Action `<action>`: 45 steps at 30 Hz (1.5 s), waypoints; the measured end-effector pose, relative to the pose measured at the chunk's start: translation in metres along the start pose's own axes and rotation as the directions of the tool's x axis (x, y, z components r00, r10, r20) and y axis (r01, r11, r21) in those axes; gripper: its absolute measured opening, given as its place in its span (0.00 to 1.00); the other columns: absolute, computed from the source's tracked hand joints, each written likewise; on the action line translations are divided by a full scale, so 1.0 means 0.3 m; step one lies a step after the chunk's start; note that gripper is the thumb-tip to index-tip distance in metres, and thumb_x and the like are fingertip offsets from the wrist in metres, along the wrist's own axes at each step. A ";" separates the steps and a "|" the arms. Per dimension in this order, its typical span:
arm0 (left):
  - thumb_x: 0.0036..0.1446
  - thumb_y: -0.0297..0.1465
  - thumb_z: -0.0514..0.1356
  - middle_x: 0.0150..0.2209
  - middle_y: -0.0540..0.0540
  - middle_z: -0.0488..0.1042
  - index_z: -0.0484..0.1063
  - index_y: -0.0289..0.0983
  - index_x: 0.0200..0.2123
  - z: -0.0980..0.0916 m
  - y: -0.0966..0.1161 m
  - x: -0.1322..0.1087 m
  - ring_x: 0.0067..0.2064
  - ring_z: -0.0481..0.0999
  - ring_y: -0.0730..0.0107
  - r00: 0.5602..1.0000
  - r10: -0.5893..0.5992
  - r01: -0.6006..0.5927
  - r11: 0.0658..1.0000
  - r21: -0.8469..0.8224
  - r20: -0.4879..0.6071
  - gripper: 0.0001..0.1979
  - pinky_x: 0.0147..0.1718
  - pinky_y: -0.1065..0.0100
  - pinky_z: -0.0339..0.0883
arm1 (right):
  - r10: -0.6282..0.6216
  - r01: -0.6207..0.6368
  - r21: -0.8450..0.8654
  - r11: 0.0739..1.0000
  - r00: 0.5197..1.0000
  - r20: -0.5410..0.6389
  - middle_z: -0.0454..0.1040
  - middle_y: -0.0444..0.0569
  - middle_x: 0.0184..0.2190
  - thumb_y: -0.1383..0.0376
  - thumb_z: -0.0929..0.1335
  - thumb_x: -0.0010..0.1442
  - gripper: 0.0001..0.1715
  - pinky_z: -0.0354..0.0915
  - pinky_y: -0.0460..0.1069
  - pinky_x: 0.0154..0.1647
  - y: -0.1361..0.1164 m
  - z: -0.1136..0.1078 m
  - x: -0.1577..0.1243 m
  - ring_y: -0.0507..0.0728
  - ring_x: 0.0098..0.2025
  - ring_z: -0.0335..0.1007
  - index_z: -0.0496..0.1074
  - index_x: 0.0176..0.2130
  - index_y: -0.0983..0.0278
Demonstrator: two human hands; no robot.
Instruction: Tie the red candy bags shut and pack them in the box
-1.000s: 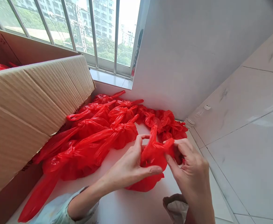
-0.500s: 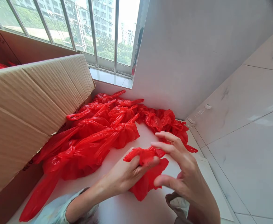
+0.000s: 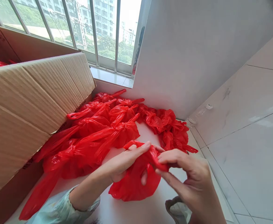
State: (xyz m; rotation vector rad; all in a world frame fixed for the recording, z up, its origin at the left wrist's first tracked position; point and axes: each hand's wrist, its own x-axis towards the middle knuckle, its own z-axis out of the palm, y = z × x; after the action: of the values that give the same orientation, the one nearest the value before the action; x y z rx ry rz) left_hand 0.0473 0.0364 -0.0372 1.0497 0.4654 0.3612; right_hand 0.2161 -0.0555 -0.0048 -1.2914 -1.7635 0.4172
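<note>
A red plastic bag (image 3: 136,186) is between my two hands above the white surface. My left hand (image 3: 124,161) grips its upper part, with the thumb on top and a fingertip showing through the red film lower down. My right hand (image 3: 185,174) pinches the bag's right upper edge between thumb and fingers. What is inside the bag, if anything, cannot be seen. Just beyond my hands lie several knotted red plastic bags (image 3: 89,133), with twisted handles sticking out.
An open cardboard box (image 3: 38,96) stands on the left, with more red bags inside. Crumpled red bags (image 3: 166,124) lie along the back wall. A clear bottle (image 3: 197,116) rests in the corner by the tiled wall (image 3: 250,130). A barred window (image 3: 103,37) is behind.
My right hand, open before, has closed on the bag's edge. The held bag has spread out wider and hangs further left. My left thumb has risen along its top.
</note>
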 end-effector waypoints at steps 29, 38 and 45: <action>0.59 0.21 0.51 0.44 0.47 0.66 0.72 0.39 0.38 -0.030 0.030 -0.018 0.34 0.66 0.73 0.776 0.585 -0.370 0.115 0.922 0.238 0.12 0.32 0.72 0.64 | 0.157 -0.208 0.242 0.948 0.964 0.214 0.78 0.44 0.34 0.63 0.66 0.66 0.11 0.67 0.44 0.34 0.176 0.057 0.092 0.51 0.34 0.73 0.79 0.44 0.60; 0.72 0.43 0.44 0.58 0.46 0.61 0.78 0.47 0.44 -0.042 0.088 -0.056 0.62 0.62 0.61 0.934 0.268 -0.339 0.459 0.821 0.236 0.22 0.60 0.62 0.60 | 0.043 -0.036 -0.305 0.952 0.999 0.017 0.80 0.43 0.37 0.68 0.64 0.68 0.13 0.67 0.46 0.40 0.178 0.004 0.070 0.53 0.38 0.74 0.78 0.42 0.58; 0.71 0.45 0.48 0.70 0.53 0.54 0.82 0.45 0.38 -0.090 0.163 -0.151 0.69 0.56 0.60 0.995 0.065 -0.096 0.510 0.855 0.073 0.23 0.66 0.63 0.49 | 0.143 -0.112 -0.289 0.951 0.986 0.086 0.81 0.45 0.40 0.57 0.64 0.68 0.15 0.69 0.48 0.44 0.362 -0.130 0.026 0.57 0.43 0.77 0.80 0.39 0.55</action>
State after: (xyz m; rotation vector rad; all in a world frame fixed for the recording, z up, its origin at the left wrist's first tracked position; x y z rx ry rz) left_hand -0.0085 0.0560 0.0038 2.0793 0.5837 0.1714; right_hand 0.3112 -0.0135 -0.0556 -1.6185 -1.8854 0.3172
